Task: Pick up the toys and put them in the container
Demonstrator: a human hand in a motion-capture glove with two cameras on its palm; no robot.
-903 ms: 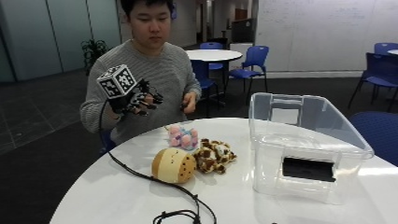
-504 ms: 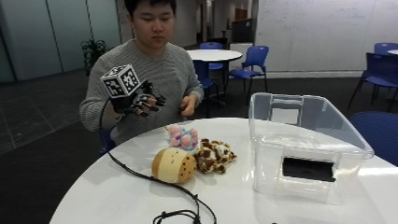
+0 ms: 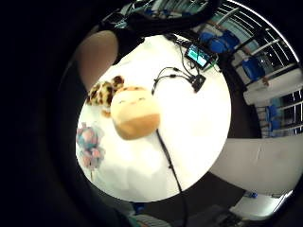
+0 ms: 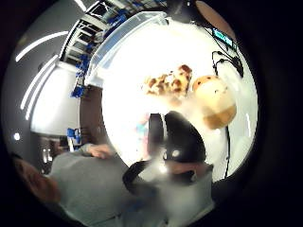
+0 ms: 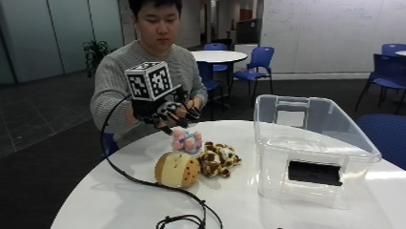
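Down and forward comes the gloved right hand since the earlier frames, from chest height to just above the toys at the near edge of the round white table. Its fingers hang loosely spread, pointing down, gripping nothing and touching nothing. Right below them stands the pink and blue plush toy, upright and closest to the person. Just in front of it lie the spotted brown and cream plush toy and the round tan plush toy, these two side by side and touching; the thumb-side palm view shows them beyond the dark glove finger, and the little-finger-side view has the tan one largest, with the spotted one behind it. To the person's left sits the clear plastic container, open-topped and apart from the toys, with none of the toys inside it. The bare left hand is held up near the chest.
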